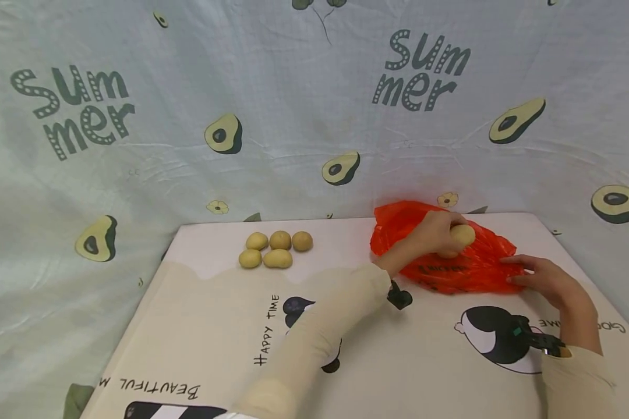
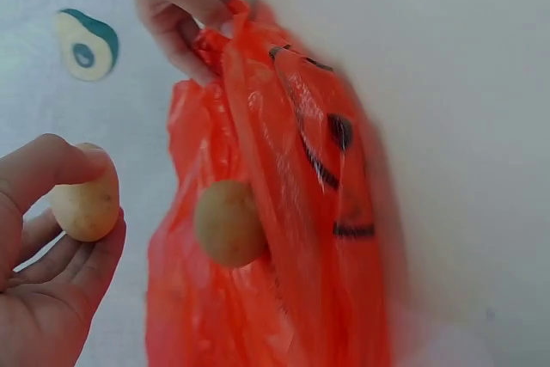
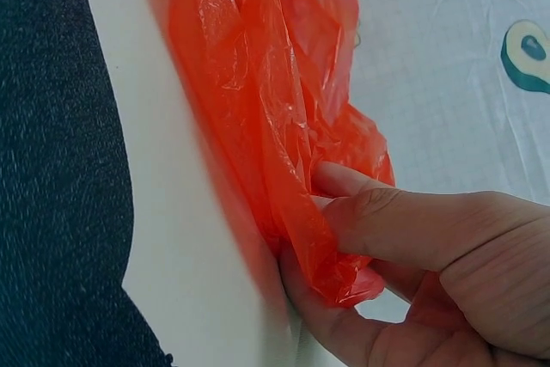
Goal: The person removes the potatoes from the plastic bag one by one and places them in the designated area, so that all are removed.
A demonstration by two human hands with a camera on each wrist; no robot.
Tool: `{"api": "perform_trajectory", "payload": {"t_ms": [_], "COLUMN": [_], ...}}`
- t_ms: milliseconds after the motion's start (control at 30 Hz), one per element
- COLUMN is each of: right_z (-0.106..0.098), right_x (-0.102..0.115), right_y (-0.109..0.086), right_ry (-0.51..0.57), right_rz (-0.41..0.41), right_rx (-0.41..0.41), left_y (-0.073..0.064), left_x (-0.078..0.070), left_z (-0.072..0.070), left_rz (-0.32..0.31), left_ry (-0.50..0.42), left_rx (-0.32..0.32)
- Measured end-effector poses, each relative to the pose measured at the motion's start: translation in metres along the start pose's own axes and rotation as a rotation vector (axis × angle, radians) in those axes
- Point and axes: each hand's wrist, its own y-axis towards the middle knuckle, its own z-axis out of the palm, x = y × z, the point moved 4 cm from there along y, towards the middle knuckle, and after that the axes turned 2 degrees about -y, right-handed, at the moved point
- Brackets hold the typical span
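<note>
My left hand [image 1: 434,234] pinches a potato [image 1: 462,234] between thumb and fingers, above the red plastic bag [image 1: 466,278]. In the left wrist view the held potato [image 2: 86,199] is apart from the bag, while a second potato [image 2: 229,223] lies at the bag's opening, partly covered by its plastic. At the bag's right end, my right hand [image 1: 547,280] grips the crumpled edge. The right wrist view shows that hand's thumb and fingers [image 3: 387,217] closed about the thin red film. Dark print marks the bag's front; what lies deeper inside is hidden.
Several potatoes [image 1: 278,259] sit in two rows on the table's back left. The white table [image 1: 188,326] bears printed words and cartoon figures. Behind it hangs a pale cloth [image 1: 272,75] with avocado prints, close to the bag's far side.
</note>
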Motion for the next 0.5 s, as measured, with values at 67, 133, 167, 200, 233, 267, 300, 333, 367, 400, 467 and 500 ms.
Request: {"api": "perform_trajectory", "payload": {"t_ms": [67, 133, 167, 200, 233, 267, 300, 333, 367, 400, 467, 500], "right_z": [0.001, 0.002, 0.002, 0.002, 0.002, 0.002, 0.002, 0.002, 0.002, 0.002, 0.002, 0.003], "right_x": [0.000, 0.001, 0.001, 0.001, 0.001, 0.001, 0.001, 0.001, 0.001, 0.001, 0.001, 0.001], "right_y": [-0.001, -0.001, -0.001, -0.001, 0.000, 0.000, 0.000, 0.000, -0.001, -0.001, -0.001, -0.001], "right_ry": [0.002, 0.001, 0.002, 0.004, 0.006, 0.008, 0.009, 0.009, 0.011, 0.012, 0.012, 0.011], "right_rz": [-0.007, -0.012, -0.012, -0.011, -0.011, -0.012, -0.012, -0.015, -0.018, -0.020, -0.024, -0.026], "right_rx": [-0.004, -0.007, -0.007, -0.009, -0.010, -0.013, -0.015, -0.017, -0.019, -0.020, -0.022, -0.023], "left_y": [-0.010, -0.020, -0.024, -0.028, -0.032, -0.036, -0.040, -0.043, -0.046, -0.049, -0.055, -0.057], "left_x": [0.002, 0.004, 0.005, 0.006, 0.007, 0.008, 0.010, 0.012, 0.014, 0.016, 0.019, 0.021], "left_z": [-0.006, -0.012, -0.014, -0.017, -0.019, -0.021, -0.023, -0.025, -0.027, -0.029, -0.033, -0.035], "left_rz": [0.023, 0.048, 0.055, 0.061, 0.069, 0.079, 0.091, 0.101, 0.117, 0.131, 0.147, 0.148], "left_ry": [-0.063, -0.109, -0.125, -0.140, -0.157, -0.171, -0.185, -0.203, -0.216, -0.237, -0.290, -0.319], "left_rx": [-0.007, -0.016, -0.021, -0.029, -0.037, -0.044, -0.049, -0.052, -0.055, -0.056, -0.048, -0.042]}}
